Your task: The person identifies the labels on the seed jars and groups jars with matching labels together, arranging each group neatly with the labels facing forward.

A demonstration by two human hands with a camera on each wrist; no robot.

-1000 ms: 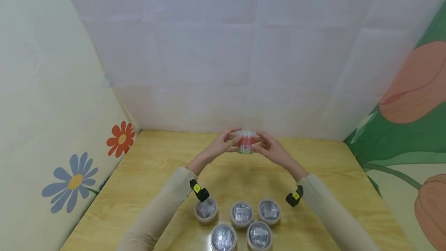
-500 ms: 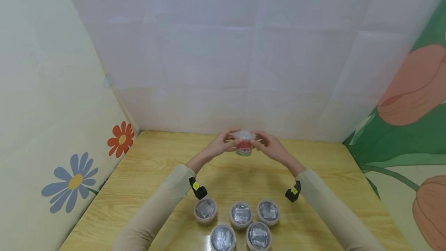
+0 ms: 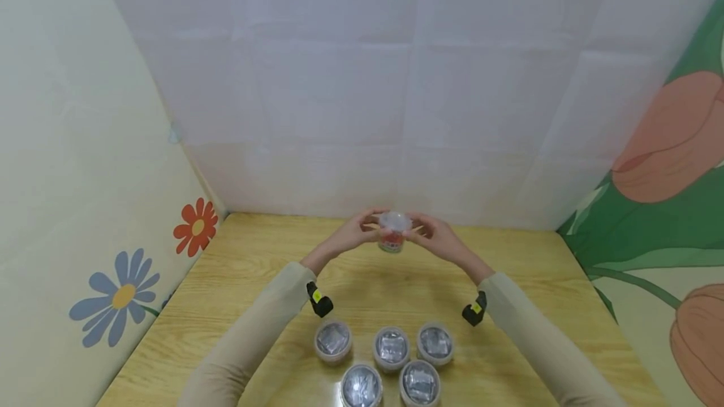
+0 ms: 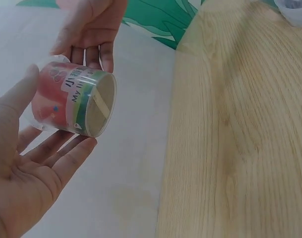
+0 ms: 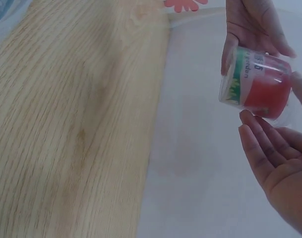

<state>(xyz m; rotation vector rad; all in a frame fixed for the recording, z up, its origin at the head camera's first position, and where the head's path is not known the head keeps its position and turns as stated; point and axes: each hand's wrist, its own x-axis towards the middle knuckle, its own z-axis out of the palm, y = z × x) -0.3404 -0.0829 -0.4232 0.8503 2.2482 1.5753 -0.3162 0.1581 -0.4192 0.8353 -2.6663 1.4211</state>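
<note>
A small clear plastic tub point(image 3: 391, 238) with a red and green printed label is held up over the far part of the table, between both hands. My left hand point(image 3: 353, 234) grips its left side, thumb and fingers about the wall. On the other side, my right hand point(image 3: 438, 238) holds it with thumb and fingertips. Its pale, see-through lid faces up toward the head view. In the left wrist view the base of the tub point(image 4: 102, 105) shows a pale strip across it. The label of the tub point(image 5: 260, 84) also shows in the right wrist view.
Several similar lidded tubs point(image 3: 391, 347) with greyish contents stand in a loose group near the front of the wooden table point(image 3: 271, 269). A pale cloth wall point(image 3: 362, 143) rises behind the far table edge. Flower-printed panels point(image 3: 121, 294) stand at the sides.
The held tub has tilted so more of its lid shows and less of its label. It has shifted slightly left with both hands. The standing tubs have not moved.
</note>
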